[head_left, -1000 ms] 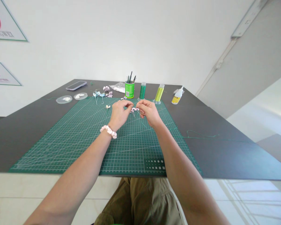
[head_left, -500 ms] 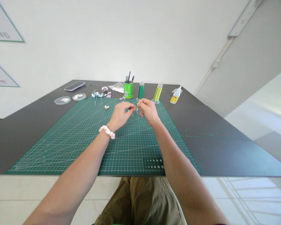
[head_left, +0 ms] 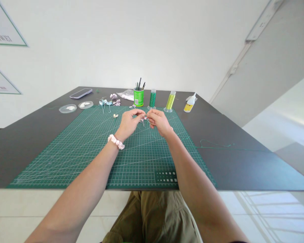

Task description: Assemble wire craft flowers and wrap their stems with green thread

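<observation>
Above the cutting mat (head_left: 142, 162), my left hand (head_left: 130, 124) and my right hand (head_left: 159, 121) meet fingertip to fingertip, each closed in a pinch. Whatever lies between the fingers is too small to make out. Just beneath the fingertips show small pinkish-white flower pieces (head_left: 145, 118) with thin pale stems; I cannot tell whether they hang from the fingers or lie on the mat. A pink scrunchie (head_left: 116, 141) circles my left wrist. Left of that hand lies a small cream flower (head_left: 115, 115).
Along the back stand a green pen tin (head_left: 138, 98), a dark green spool (head_left: 152, 99), a yellow-green spool (head_left: 170, 101) and a glue bottle (head_left: 190, 103). Blue flowers (head_left: 105, 102), shallow dishes (head_left: 68, 108) and a phone (head_left: 81, 93) lie left. Loose green thread (head_left: 215, 145) trails right.
My hands have drawn together, so their fingertips now nearly touch. The right hand has dropped slightly. More of the pinkish-white pieces shows below the fingers.
</observation>
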Demonstrator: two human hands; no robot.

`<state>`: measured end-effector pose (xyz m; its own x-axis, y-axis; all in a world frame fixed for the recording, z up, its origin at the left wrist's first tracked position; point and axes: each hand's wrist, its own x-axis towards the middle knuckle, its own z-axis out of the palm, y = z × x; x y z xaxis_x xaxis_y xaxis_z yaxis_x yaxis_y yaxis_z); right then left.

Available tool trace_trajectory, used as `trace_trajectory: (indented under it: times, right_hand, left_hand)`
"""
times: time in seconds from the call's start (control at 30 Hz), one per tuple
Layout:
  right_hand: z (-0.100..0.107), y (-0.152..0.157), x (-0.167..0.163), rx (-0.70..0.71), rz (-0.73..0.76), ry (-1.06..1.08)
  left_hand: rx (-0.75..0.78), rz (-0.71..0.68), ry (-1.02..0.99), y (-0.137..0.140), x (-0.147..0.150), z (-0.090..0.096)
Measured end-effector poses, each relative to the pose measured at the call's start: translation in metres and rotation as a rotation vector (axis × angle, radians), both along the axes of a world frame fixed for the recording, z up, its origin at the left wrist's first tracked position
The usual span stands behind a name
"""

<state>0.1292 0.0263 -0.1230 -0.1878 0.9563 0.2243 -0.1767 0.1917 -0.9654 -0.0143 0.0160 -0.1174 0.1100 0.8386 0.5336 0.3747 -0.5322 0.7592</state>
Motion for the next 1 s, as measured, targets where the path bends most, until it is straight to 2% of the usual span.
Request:
trace_trajectory:
  times: [0.37,0.7,0.87,1.0]
  right_hand:
    - [-0.0017,0.0000,-0.0031,0.002,0.051,-0.034]
    - [-0.0015,-0.0013,-0.0027,0.007,0.059,-0.040]
    - [-0.0012,-0.0003,-0.0033,0.023,0.035,-0.040]
    - [-0.0023,0.0023,-0.0020,0.045,-0.050,-0.025]
  left_hand:
    - [-0.003,0.146,-0.024,0.0059,-0.0008,-0.0038]
    - [0.061,0.243,0.152,0.0070,-0.0022,-0.0069]
    - [0.090,0.223,0.292,0.0066,-0.0028,-0.0076]
    - [0.123,0.167,0.363,0.0060,-0.0028,-0.0075]
